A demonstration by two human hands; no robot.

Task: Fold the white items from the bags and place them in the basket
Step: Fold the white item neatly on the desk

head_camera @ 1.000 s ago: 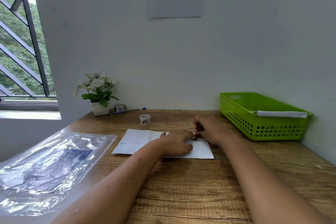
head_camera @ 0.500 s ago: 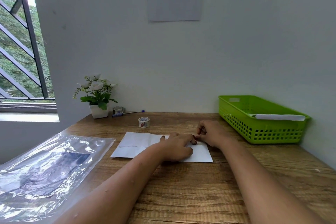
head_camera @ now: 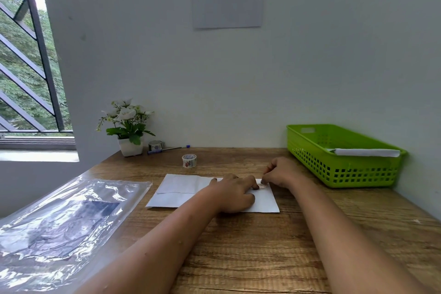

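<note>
- Left hand (head_camera: pixel 235 194): bare, uncovered at the wrist.
- Right hand (head_camera: pixel 280 172): bare, uncovered at the wrist.
- Left forearm (head_camera: pixel 167 241): bare along its whole visible length, with a few small spots on the surface.
- Right forearm (head_camera: pixel 346 234): bare along its whole visible length.
- Fingernails: too small to tell in detail.

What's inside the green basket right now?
One folded white item shows inside the green basket, near its rim. The front wall hides the floor, so anything lower cannot be seen.
</note>
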